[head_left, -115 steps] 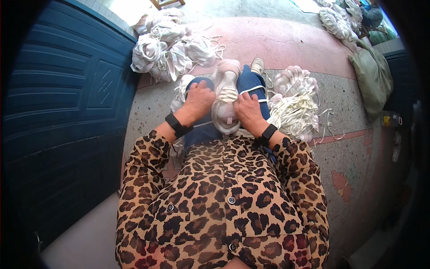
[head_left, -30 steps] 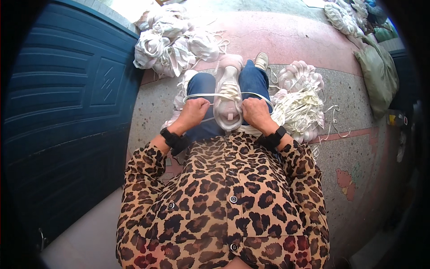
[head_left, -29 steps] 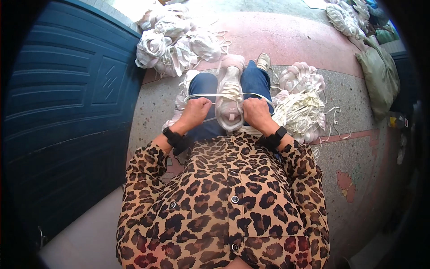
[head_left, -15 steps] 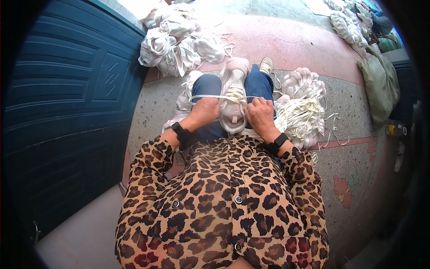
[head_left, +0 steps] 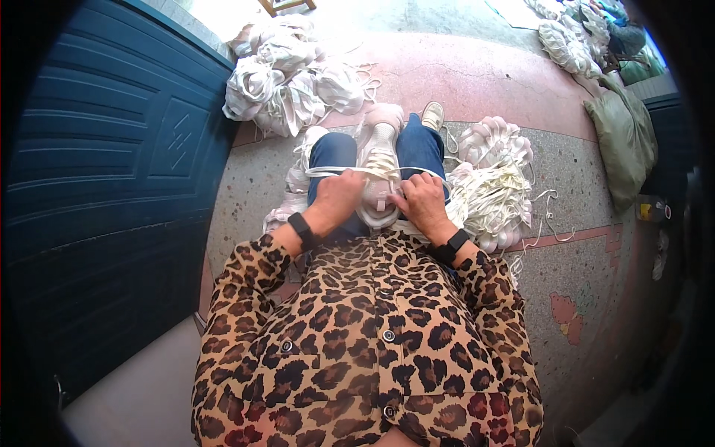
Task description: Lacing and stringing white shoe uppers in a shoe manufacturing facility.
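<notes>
A pale pink sneaker (head_left: 377, 160) lies on my lap between my knees, toe pointing away. A white shoelace (head_left: 328, 172) runs taut across it from side to side. My left hand (head_left: 337, 200) grips the lace at the shoe's left side. On the shoe's right side my right hand (head_left: 422, 203) pinches the other part of the lace. Both wrists wear black bands.
A pile of white laces (head_left: 497, 195) lies on the floor to my right, and bundles of white material (head_left: 287, 82) to the far left. A dark blue panelled door (head_left: 104, 186) stands on the left. A green sack (head_left: 625, 141) is at right.
My hands have drawn closer to the shoe and the lace now stretches tight across it; the view shifted slightly.
</notes>
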`<state>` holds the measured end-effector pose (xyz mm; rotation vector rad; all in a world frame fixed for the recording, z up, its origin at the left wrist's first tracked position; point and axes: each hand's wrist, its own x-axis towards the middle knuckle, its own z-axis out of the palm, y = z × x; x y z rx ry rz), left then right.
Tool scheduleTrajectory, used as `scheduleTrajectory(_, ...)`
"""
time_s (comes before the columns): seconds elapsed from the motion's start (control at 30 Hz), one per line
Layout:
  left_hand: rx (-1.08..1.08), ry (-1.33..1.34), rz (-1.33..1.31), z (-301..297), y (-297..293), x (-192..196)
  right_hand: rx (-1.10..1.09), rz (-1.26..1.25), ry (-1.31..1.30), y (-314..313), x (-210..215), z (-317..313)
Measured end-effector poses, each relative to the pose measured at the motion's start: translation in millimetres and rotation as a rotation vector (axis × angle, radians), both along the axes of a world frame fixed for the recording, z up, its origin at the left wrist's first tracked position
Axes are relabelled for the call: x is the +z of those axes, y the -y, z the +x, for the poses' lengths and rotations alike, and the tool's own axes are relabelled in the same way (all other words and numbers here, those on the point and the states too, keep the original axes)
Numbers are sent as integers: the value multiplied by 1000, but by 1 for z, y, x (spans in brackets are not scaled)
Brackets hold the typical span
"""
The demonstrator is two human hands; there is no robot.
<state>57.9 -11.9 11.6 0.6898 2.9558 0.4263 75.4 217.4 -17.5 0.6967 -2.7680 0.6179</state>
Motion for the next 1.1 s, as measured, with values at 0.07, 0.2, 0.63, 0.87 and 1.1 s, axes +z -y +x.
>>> scheduleTrajectory(0.07,32,-20,-53,4,-2,11,5,-3,10,1,1,0)
scheduleTrajectory(0.2,-14,-42,-127,9,-1,2,44,65,14,12,-2,3)
scheduleTrajectory(0.63,-201,-183,-250,4,-19,16,175,328,-32,24,22,-10)
scheduleTrajectory(0.87,-333,-45,73,-13,-6,-7,162,-30,-76,12,3,-8)
scheduleTrajectory(1.1,14,397,853,-59,-31,86,-141,-800,189,23,86,-36)
